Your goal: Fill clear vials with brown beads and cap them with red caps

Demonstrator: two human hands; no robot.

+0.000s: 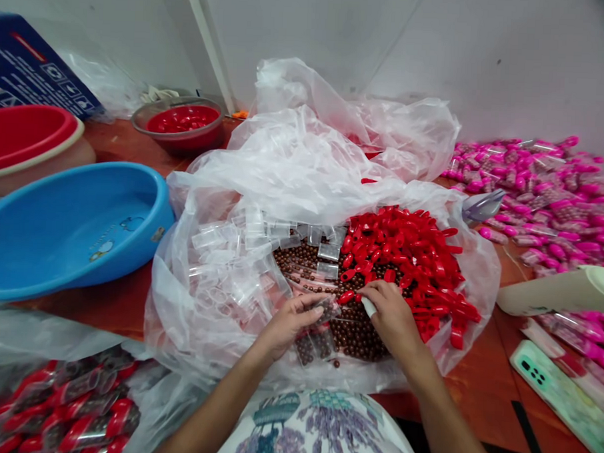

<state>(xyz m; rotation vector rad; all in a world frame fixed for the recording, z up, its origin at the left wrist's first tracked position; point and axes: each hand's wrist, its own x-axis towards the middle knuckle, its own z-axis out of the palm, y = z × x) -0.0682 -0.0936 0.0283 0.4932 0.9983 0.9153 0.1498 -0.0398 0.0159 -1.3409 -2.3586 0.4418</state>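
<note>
Left hand (292,323): we pinch a clear tube (323,314) over the brown beads (352,332).
Right hand (391,317): grip closed on a small white piece (368,307), beside red caps (411,258).

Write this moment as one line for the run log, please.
left hand: holds clear tube over brown balls | right hand: fingers at red caps | blue basin: left of bag
</note>
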